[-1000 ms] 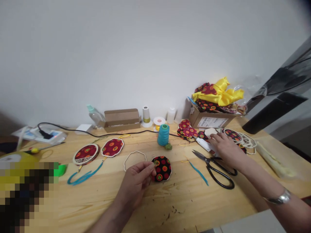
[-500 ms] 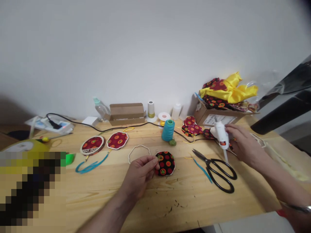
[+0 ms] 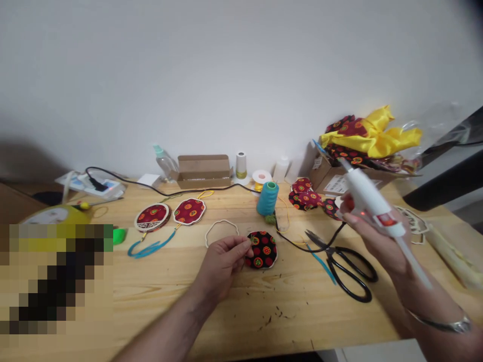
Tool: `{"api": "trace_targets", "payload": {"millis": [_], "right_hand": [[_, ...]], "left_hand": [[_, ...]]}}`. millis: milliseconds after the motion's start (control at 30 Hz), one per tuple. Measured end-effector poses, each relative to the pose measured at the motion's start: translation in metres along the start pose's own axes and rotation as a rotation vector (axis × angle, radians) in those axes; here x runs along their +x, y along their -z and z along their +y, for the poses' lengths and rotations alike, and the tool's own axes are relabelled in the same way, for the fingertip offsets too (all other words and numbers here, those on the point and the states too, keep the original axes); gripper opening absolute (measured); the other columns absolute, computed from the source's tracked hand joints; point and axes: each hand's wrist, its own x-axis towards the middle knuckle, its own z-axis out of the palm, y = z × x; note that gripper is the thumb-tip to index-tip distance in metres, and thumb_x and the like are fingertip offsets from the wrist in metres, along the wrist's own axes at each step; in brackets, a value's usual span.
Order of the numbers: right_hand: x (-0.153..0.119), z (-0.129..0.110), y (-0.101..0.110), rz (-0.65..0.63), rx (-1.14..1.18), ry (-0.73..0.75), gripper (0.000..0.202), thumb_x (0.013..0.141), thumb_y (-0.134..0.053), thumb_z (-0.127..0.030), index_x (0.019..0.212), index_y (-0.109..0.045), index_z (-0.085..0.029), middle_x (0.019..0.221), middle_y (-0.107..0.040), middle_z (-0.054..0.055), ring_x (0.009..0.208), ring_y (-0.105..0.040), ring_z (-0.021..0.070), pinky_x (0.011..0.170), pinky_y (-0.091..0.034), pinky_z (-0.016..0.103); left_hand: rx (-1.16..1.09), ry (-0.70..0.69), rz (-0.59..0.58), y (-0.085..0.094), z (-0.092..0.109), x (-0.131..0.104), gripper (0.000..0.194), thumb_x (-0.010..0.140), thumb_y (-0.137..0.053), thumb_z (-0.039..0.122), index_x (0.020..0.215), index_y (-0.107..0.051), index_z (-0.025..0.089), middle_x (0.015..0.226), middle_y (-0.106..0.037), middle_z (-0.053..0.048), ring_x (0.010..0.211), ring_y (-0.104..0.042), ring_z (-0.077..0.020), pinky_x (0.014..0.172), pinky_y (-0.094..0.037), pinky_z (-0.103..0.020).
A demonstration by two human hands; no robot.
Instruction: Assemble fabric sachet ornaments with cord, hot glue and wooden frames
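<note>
Between the thumb and fingers of my left hand (image 3: 225, 261) is the edge of a black fabric-covered piece (image 3: 266, 250) with red and orange flower prints and a pale scalloped rim. My right hand (image 3: 372, 246) grips a white hot glue gun (image 3: 372, 196), raised with its nozzle toward the back and a glue stick sticking out of its rear. A thin pale scalloped frame (image 3: 222, 222) lies just behind my left hand. Black-handled scissors (image 3: 329, 250) rest left of my right wrist, crossed by the gun's black cord (image 3: 302, 248). Beside them is a blue tassel (image 3: 324, 265).
A teal thread cone (image 3: 267, 199) stands mid-table. Two finished-looking fabric ornaments, one round (image 3: 152, 217) and one scalloped (image 3: 189, 211), lie at left. Along the wall are an open cardboard box (image 3: 204, 178), spools and bottles. A carton (image 3: 337, 182) of fabric stands back right.
My right hand has lifted the glue gun and turned it from nozzle-down to nozzle-up, drawing its cord over the scissors. My left hand still holds the fabric piece. The view has shifted slightly.
</note>
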Motion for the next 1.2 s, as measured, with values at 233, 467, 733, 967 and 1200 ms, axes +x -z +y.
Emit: {"api": "trace_targets", "payload": {"millis": [233,467,733,967,1200], "right_hand": [[-0.007,-0.046,-0.037,-0.539,0.05,0.327,0.018,0.077,-0.062,-0.02,0.094,-0.057,-0.021,0.09,-0.064,0.006,0.079,-0.061,0.0173,0.067,-0.05,0.028],[-0.017,-0.036,-0.067,-0.609,0.114,0.276,0.019,0.076,-0.063,-0.025,0.09,-0.053,-0.019,0.087,-0.059,0.008,0.077,-0.055,0.0176,0.066,-0.047,0.031],[-0.032,-0.028,-0.071,-0.527,0.027,0.307,0.017,0.074,-0.064,-0.025,0.082,-0.05,-0.019,0.074,-0.057,0.002,0.064,-0.051,0.0129,0.057,-0.041,0.025],[-0.033,-0.031,-0.071,-0.593,0.016,0.306,0.016,0.075,-0.062,-0.03,0.079,-0.051,-0.019,0.072,-0.058,0.002,0.064,-0.051,0.0133,0.056,-0.039,0.025],[-0.033,-0.031,-0.072,-0.571,-0.005,0.381,0.012,0.079,-0.055,-0.028,0.072,-0.05,-0.019,0.065,-0.056,0.003,0.059,-0.05,0.0136,0.053,-0.038,0.026]], "left_hand": [[-0.021,-0.01,-0.014,0.003,-0.003,0.001,0.022,0.063,-0.077,0.03,0.068,-0.067,0.01,0.054,-0.06,0.0,0.036,-0.03,0.0008,0.037,-0.013,-0.017],[-0.067,0.014,0.04,-0.001,0.004,0.0,0.026,0.057,-0.081,0.03,0.067,-0.068,0.01,0.051,-0.059,0.0,0.036,-0.033,0.0007,0.037,-0.014,-0.015],[-0.094,0.046,0.047,0.004,0.001,0.001,0.024,0.06,-0.08,0.026,0.072,-0.069,0.009,0.056,-0.06,-0.001,0.038,-0.033,0.0014,0.038,-0.016,-0.014],[-0.102,0.054,0.071,0.003,0.002,0.001,0.024,0.057,-0.081,0.027,0.07,-0.069,0.01,0.055,-0.061,-0.001,0.036,-0.03,0.002,0.038,-0.015,-0.015],[-0.075,0.056,0.059,0.004,0.001,0.002,0.024,0.059,-0.08,0.028,0.071,-0.07,0.01,0.056,-0.061,-0.002,0.037,-0.03,0.0015,0.038,-0.015,-0.016]]}}
